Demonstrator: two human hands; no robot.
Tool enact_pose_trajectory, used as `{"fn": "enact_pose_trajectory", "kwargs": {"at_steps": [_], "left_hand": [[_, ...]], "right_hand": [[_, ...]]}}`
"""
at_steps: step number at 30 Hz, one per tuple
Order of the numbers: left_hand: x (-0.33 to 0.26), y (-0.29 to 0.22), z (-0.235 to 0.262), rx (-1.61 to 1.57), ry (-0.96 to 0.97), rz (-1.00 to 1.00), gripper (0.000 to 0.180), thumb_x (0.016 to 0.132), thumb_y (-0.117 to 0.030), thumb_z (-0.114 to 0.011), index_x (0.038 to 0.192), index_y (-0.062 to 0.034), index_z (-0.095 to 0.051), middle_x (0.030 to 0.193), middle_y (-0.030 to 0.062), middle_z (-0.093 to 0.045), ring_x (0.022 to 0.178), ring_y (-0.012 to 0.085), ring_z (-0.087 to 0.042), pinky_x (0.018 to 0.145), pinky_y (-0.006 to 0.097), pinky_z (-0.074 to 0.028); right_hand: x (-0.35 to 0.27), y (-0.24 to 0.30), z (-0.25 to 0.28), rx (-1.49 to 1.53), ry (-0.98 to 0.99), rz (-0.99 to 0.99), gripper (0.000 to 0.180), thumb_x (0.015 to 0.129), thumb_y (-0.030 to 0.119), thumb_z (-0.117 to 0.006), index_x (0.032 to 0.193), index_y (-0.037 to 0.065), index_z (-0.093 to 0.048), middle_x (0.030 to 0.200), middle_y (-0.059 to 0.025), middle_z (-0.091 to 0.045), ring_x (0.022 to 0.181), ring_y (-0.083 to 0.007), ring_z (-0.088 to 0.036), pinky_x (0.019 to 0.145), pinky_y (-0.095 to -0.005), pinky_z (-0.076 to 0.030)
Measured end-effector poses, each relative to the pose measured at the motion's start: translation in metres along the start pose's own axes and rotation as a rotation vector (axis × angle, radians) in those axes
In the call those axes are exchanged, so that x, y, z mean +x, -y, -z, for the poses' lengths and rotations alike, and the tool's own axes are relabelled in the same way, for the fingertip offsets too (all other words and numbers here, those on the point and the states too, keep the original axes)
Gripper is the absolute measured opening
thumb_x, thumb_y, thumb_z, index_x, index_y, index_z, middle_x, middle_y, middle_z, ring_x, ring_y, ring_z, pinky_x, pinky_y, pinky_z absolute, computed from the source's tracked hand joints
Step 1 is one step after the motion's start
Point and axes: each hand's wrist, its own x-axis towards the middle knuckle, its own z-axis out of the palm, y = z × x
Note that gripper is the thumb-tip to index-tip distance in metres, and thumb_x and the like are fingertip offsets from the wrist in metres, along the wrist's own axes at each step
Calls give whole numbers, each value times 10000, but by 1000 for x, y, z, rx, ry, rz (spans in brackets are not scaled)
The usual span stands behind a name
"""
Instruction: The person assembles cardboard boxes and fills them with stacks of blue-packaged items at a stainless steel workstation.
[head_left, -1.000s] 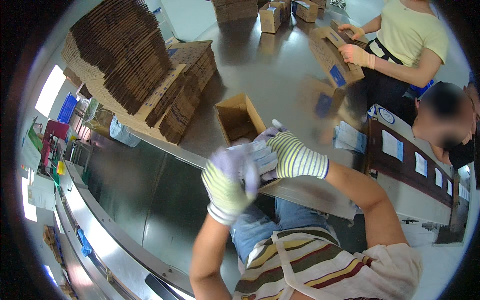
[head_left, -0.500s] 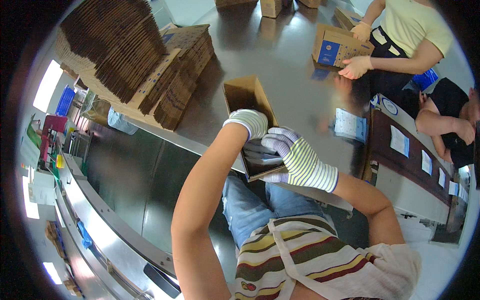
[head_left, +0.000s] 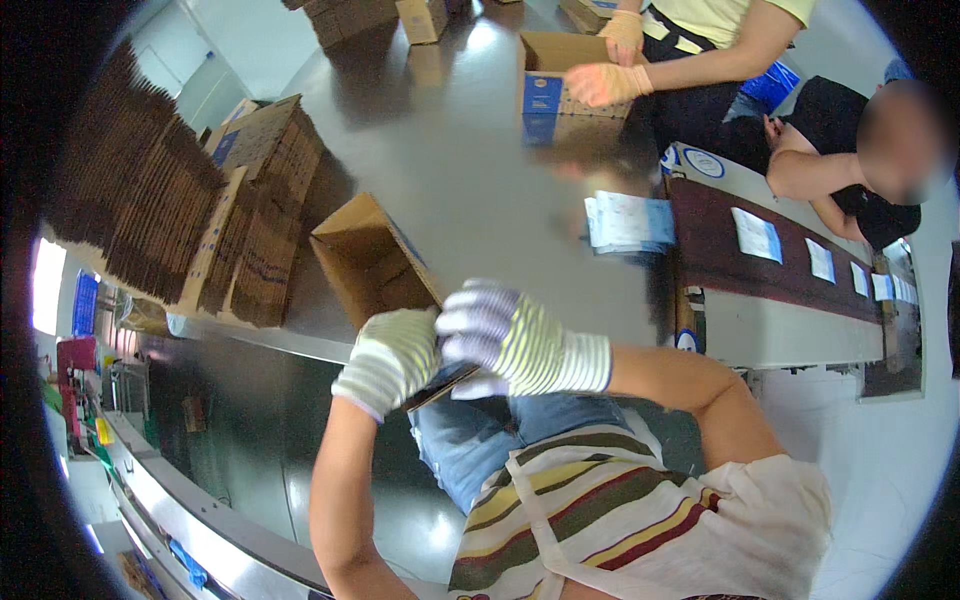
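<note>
An open cardboard box (head_left: 372, 262) lies tilted at the table's near edge, its mouth facing up and its long side slanting toward me. My left hand (head_left: 390, 360), in a striped knit glove, lies over its near left part, fingers curled in beside the other hand; what they hold is hidden. My right hand (head_left: 505, 338), gloved alike, wraps the near right wall, with its thumb lower down outside. The two hands nearly touch and cover the box's near end. The grey packets seen in it earlier are hidden behind my gloves.
Tall stacks of flattened cartons (head_left: 150, 200) stand at the left. White-and-blue packets (head_left: 628, 222) lie on the metal table (head_left: 455, 150) beside a dark conveyor belt (head_left: 700, 220) carrying more packets. Across the table, a co-worker's gloved hands (head_left: 610, 82) hold another carton (head_left: 540, 75). Another person sits far right.
The whole view has turned, shifting the table's things leftward. My left hand has drawn back from inside the box toward its near left side. The co-worker's hands have moved on their carton.
</note>
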Motion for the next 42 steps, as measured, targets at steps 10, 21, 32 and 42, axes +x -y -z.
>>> {"fn": "enact_pose_trajectory", "kwargs": {"at_steps": [10, 21, 32, 42], "left_hand": [[8, -26, -9, 90, -110, 7, 353, 868, -327, -484, 941, -8, -616, 938, 188, -648, 886, 325, -631, 788, 412, -482], [4, -13, -23, 48, -305, -29, 302, 832, -295, -555, 930, -22, -636, 875, 194, -650, 826, 360, -618, 752, 439, -484], [8, -14, -28, -5, -312, -32, 297, 837, -304, -530, 851, -24, -629, 784, 196, -645, 762, 364, -625, 706, 452, -490], [-3, -17, -21, 36, -176, 41, 347, 874, -330, -463, 901, -43, -656, 904, 178, -670, 856, 330, -649, 785, 423, -494]], "right_hand": [[-113, -201, 166, -272, 429, -819, 302, 817, 136, -666, 1079, 14, -579, 991, -155, -636, 914, -280, -623, 840, -359, -489], [-184, -338, 169, -662, 1428, 163, 318, 850, 197, -554, 1084, -13, -608, 1033, -140, -644, 898, -274, -608, 847, -349, -465], [-114, -46, 58, -426, 1005, -550, 916, 597, 426, -758, 1321, 9, -382, 1293, -240, -434, 1187, -368, -446, 1072, -487, -272], [-43, -54, 45, 235, 570, -654, 790, 668, 387, -747, 1301, 37, -427, 1118, -179, -584, 1024, -300, -574, 929, -452, -447]]}}
